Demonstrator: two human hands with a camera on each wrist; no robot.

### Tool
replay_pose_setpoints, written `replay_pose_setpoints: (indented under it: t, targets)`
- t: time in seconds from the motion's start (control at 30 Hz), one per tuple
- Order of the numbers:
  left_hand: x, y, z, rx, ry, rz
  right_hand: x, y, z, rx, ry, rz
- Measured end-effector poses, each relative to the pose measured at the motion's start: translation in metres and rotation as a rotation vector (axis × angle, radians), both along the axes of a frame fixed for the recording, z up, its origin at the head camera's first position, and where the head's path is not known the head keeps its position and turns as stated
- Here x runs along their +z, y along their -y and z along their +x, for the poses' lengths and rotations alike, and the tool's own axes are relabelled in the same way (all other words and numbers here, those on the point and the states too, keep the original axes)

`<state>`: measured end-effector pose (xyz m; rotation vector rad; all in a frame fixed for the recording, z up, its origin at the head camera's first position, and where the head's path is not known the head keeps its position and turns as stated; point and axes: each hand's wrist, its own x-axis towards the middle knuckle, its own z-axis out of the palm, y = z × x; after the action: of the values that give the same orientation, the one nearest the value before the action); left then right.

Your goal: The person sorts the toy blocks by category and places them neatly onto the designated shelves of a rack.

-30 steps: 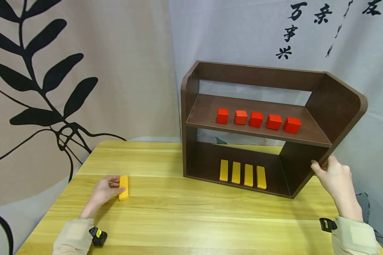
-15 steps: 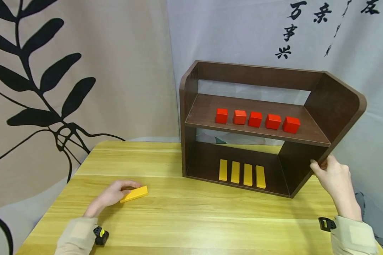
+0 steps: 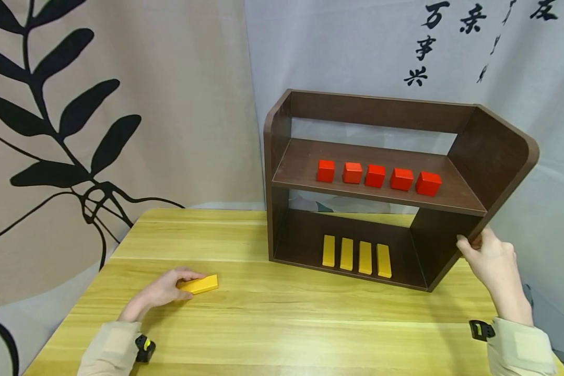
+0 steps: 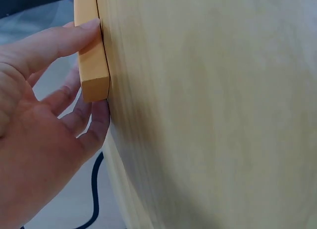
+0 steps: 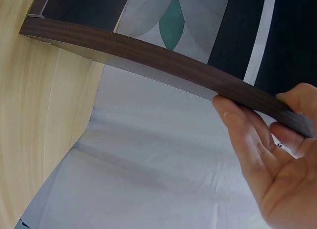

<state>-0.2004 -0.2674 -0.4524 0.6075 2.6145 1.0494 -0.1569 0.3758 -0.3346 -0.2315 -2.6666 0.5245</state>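
On the left half of the table, my left hand [image 3: 165, 289] pinches a yellow block [image 3: 202, 284] between thumb and fingers. The left wrist view shows the thumb on one long side of the block [image 4: 91, 55] and the fingers behind it, with the block lying against the wooden tabletop. My right hand [image 3: 493, 261] grips the front edge of the right side panel of a dark brown shelf [image 3: 380, 202]. In the right wrist view the panel [image 5: 163, 58] runs between thumb and fingers.
Several red cubes [image 3: 374, 176] stand in a row on the upper shelf board. Several yellow blocks [image 3: 347, 254] line up on the lower board. The wooden table [image 3: 282, 329] reaches back to a fabric backdrop [image 3: 202, 104]. A black cable [image 4: 95, 189] hangs past the table's left edge.
The yellow block has turned from upright in view to lying nearly crosswise, slightly right of before. My left fingers have shifted their hold on it. The right hand and shelf stay put.
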Motion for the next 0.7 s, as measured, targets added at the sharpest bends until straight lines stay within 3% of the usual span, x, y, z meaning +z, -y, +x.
replay_pose_setpoints:
  t: [0.13, 0.4, 0.7]
  targets:
    - [0.0, -0.001, 0.0, 0.005, -0.016, -0.024, 0.0, 0.0, 0.0, 0.004, -0.013, 0.003]
    - [0.0, -0.015, 0.0, 0.021, -0.137, -0.128, 0.001, 0.0, 0.001, 0.01, -0.026, 0.001]
    - [0.007, -0.048, -0.003, -0.077, -0.23, -0.121, 0.001, 0.001, 0.001, 0.01, -0.021, -0.002]
